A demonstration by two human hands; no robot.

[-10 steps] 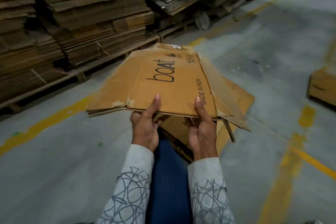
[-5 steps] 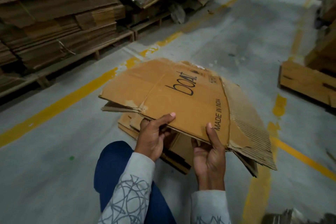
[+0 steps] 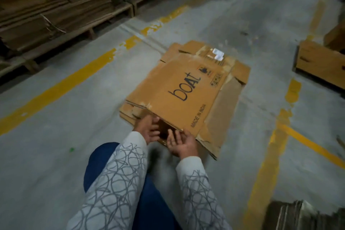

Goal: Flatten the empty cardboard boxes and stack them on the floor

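Head view: flattened box [image 3: 183,87] down on stack [image 3: 128,110] on floor [image 3: 56,136]. Left hand [image 3: 149,130], right hand [image 3: 183,144] open, at near edge, gripping nothing. Unflattened box [image 3: 321,63] far right, likely next.

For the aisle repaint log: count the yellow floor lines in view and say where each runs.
3. One broken line runs along the pallets on the left; one runs right of the flattened box; one diagonal stripe branches off it to the right. Others may lie hidden.
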